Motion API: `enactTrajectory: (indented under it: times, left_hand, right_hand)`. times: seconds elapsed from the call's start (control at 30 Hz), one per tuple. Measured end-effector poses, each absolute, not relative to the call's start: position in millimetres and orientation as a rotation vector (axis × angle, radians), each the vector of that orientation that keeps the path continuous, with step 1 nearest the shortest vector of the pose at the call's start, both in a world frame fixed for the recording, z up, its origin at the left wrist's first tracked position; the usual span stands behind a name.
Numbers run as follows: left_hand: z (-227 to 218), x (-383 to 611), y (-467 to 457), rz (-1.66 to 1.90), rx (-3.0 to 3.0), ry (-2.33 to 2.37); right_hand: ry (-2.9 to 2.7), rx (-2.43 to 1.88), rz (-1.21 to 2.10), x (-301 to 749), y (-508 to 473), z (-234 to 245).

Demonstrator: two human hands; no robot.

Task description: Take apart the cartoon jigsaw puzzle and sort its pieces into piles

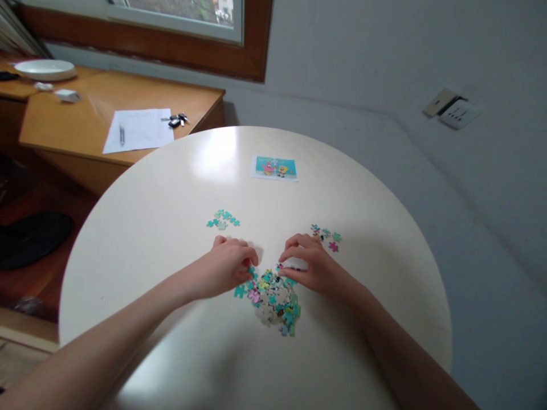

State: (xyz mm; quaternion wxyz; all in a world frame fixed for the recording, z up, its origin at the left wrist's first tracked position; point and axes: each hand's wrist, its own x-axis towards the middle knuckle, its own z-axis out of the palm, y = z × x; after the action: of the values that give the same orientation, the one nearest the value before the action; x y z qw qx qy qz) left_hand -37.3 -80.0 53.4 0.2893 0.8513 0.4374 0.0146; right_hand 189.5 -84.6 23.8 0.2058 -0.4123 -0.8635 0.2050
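Observation:
A loose pile of jigsaw puzzle pieces [273,299], in teal, pale grey, green, yellow and pink, lies on the white round table [171,216] between my hands. At the pile's upper left, my left hand [231,262] is closed, its thumb and curled fingers on a teal puzzle piece [252,272]. Across from it, my right hand [311,263] pinches a small pink and dark puzzle piece [279,266] between thumb and forefinger. Beyond the left hand lies a small group of teal pieces [224,217]. Several mixed pieces [333,246] rest just past the right hand.
A cartoon picture card [276,168] lies toward the table's far side. Left of the table, a wooden desk [94,99] bears a paper sheet [141,131], keys [177,120] and a white round dish [46,69]. A wall with an outlet [459,114] stands at right.

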Motion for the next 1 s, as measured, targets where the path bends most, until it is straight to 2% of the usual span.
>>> enactTrajectory:
  times: [0.83,1.0]
  left_hand:
    - [53.0,-37.4,-82.0,-0.007,2.316,1.103]
    - [53.0,-37.6,-82.0,0.015,2.324,1.068]
  right_hand:
    - [-2.409,-1.132,0.595,188.0,-84.6,24.7]
    - [-2.4,-1.011,0.698,185.3,-87.8,31.1]
